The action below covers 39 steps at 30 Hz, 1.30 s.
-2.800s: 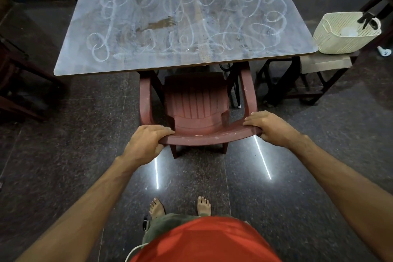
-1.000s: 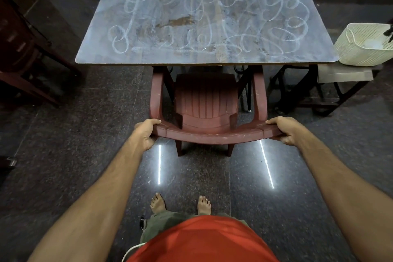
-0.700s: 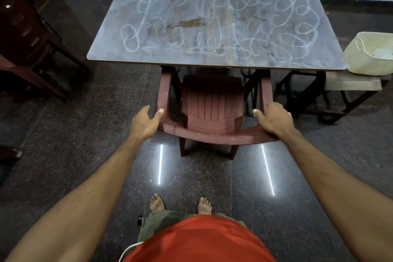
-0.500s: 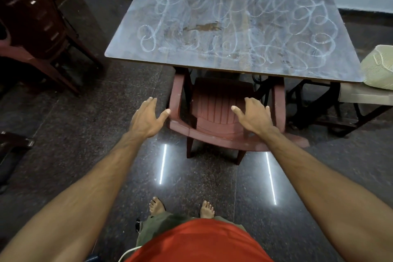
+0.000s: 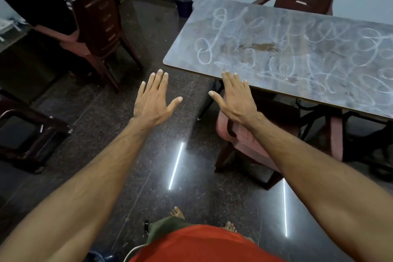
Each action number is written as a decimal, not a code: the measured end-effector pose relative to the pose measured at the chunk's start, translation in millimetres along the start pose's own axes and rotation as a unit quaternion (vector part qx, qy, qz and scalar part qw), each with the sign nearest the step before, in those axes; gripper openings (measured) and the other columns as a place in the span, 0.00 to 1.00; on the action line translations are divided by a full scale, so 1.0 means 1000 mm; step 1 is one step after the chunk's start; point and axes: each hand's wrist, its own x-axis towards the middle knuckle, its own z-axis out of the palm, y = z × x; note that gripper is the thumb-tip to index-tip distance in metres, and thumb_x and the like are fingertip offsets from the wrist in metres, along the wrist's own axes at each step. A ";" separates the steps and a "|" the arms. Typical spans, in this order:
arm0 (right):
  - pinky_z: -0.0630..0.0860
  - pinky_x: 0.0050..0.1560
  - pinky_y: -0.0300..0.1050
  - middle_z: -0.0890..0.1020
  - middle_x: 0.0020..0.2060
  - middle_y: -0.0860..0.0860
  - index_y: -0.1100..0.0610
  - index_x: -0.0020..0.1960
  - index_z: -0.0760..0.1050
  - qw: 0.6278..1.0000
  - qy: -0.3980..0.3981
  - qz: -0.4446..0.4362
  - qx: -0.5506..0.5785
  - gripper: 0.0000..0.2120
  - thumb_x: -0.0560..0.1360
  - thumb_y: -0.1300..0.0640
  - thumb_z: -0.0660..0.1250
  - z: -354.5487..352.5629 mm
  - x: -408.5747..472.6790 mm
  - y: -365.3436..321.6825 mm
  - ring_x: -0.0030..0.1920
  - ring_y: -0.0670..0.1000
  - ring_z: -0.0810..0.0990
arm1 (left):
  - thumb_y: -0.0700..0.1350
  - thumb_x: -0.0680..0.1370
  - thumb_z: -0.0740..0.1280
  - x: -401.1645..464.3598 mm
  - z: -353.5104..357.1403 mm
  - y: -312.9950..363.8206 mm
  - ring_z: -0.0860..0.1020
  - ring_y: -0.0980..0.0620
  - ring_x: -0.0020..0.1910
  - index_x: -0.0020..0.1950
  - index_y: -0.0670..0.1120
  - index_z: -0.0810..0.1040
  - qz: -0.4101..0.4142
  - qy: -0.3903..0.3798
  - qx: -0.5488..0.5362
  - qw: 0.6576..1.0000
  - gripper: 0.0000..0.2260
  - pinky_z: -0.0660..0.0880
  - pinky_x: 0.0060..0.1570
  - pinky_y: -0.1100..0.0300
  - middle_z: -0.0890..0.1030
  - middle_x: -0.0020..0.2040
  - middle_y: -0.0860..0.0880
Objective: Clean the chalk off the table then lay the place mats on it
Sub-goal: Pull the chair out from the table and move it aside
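**Chalk untouched, cleaning not begun**

While the chalk loops [image 5: 282, 49] cover the whole counter [image 5: 191, 57], nothing of the task looks done. The left hand [image 5: 152, 100] hangs flat and spread over the dark floor [image 5: 95, 117], holding nothing. The right hand [image 5: 235, 97] is likewise flat with straight fingers, its tips at the counter's near edge, above the red chair [image 5: 240, 140] tucked beneath. No cloth or place mats are in view, so wiping and laying both remain.

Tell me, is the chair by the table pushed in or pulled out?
Pushed in: the chair has its seat under the table edge.
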 end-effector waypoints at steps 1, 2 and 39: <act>0.54 0.76 0.64 0.60 0.78 0.56 0.60 0.79 0.55 1.000 0.001 -0.003 0.003 0.44 0.76 0.28 0.42 0.003 0.009 -0.011 0.78 0.57 0.56 | 0.65 0.79 0.54 0.005 -0.003 -0.013 0.47 0.49 0.79 0.80 0.44 0.48 -0.003 0.000 0.001 1.000 0.37 0.46 0.76 0.48 0.48 0.81 0.47; 0.52 0.77 0.63 0.59 0.78 0.56 0.60 0.79 0.53 1.000 0.004 -0.006 0.005 0.43 0.77 0.29 0.43 0.006 0.017 -0.020 0.78 0.57 0.55 | 0.65 0.79 0.54 0.008 -0.005 -0.024 0.47 0.49 0.79 0.80 0.44 0.48 -0.005 0.001 0.002 1.000 0.37 0.46 0.77 0.48 0.48 0.81 0.47; 0.46 0.77 0.60 0.55 0.80 0.54 0.57 0.80 0.52 0.999 0.030 0.020 -0.004 0.38 0.80 0.34 0.51 0.085 0.458 -0.122 0.80 0.55 0.50 | 0.63 0.80 0.55 0.392 0.002 -0.256 0.48 0.50 0.79 0.80 0.44 0.47 0.064 -0.017 -0.028 0.997 0.36 0.47 0.77 0.51 0.49 0.81 0.48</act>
